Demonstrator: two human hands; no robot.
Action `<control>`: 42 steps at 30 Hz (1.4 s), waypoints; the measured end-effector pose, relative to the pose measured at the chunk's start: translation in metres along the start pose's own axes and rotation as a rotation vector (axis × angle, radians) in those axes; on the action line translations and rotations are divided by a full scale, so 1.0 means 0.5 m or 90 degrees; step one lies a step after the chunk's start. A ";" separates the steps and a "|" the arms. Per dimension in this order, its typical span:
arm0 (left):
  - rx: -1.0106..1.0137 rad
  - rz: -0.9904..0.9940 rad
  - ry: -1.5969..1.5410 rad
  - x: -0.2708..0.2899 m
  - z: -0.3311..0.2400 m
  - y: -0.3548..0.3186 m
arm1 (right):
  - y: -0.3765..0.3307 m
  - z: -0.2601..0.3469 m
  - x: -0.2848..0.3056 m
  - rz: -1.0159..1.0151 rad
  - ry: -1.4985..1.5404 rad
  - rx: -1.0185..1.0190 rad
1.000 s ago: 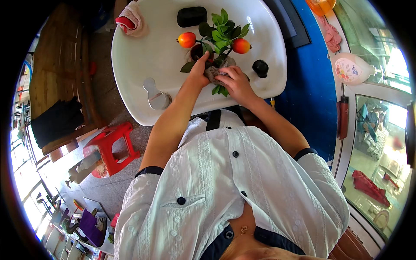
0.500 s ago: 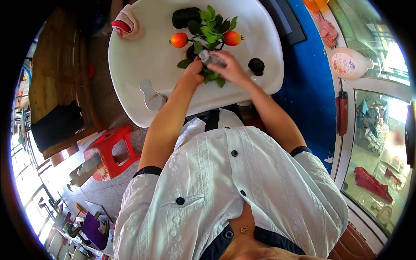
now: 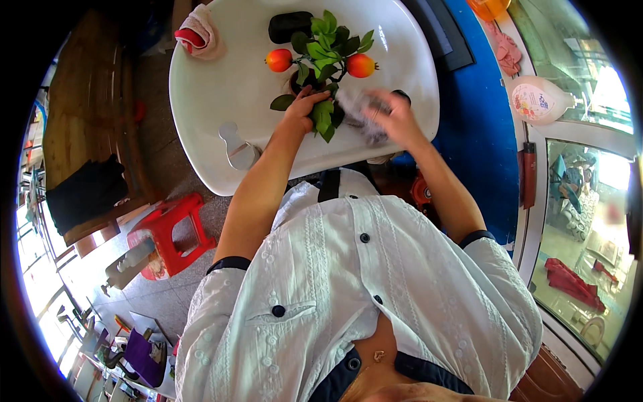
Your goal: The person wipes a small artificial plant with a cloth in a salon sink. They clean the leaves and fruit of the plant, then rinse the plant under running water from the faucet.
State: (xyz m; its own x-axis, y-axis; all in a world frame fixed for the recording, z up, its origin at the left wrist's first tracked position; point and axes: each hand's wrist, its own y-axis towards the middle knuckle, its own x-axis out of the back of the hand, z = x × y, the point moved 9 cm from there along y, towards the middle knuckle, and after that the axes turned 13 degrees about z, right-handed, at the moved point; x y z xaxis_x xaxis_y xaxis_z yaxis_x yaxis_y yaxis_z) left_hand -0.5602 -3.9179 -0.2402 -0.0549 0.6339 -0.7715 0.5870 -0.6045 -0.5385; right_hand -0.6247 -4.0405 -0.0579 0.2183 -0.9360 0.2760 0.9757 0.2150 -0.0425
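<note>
A leafy artificial-looking plant point(image 3: 328, 50) with two orange-red fruits point(image 3: 278, 60) stands in a dark pot point(image 3: 305, 80) inside the white basin. My left hand point(image 3: 301, 110) is at the plant's near side, its fingers against the lower stems and leaves, which it seems to grip. Foliage partly hides those fingertips. To the right of the plant, my right hand point(image 3: 400, 122) is closed on a crumpled grey cloth point(image 3: 365, 114), smeared by motion. Behind that hand, a small black cup point(image 3: 402, 95) is mostly hidden.
The white basin point(image 3: 191, 127) holds a black oblong object point(image 3: 290, 27) at its far side and a metal drain cover point(image 3: 240, 153) near left. A pink towel point(image 3: 204, 37) hangs over the left rim. A red stool point(image 3: 175, 234) stands left; a pump bottle point(image 3: 538, 99) is at right.
My right hand and the grey cloth have swung right, away from the plant, now covering much of the black cup. My left hand stays at the plant, with its fingers extended further right.
</note>
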 end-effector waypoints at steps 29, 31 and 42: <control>-0.005 -0.008 0.165 0.001 -0.044 -0.044 | 0.074 -0.088 0.043 -0.317 -0.064 -0.022; -0.003 0.016 0.162 0.007 -0.030 -0.029 | 0.106 -0.116 -0.033 -0.242 -0.270 -0.043; -0.012 0.060 0.144 0.007 -0.042 -0.031 | -0.020 -0.013 -0.194 0.239 -0.408 0.135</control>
State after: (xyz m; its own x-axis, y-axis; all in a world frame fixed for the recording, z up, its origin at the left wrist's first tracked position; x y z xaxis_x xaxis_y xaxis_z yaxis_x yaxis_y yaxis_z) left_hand -0.5528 -3.8960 -0.2275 0.1818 0.6681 -0.7215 0.5955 -0.6587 -0.4598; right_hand -0.6556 -3.9540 -0.0906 0.4174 -0.4594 0.7840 0.7995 0.5957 -0.0766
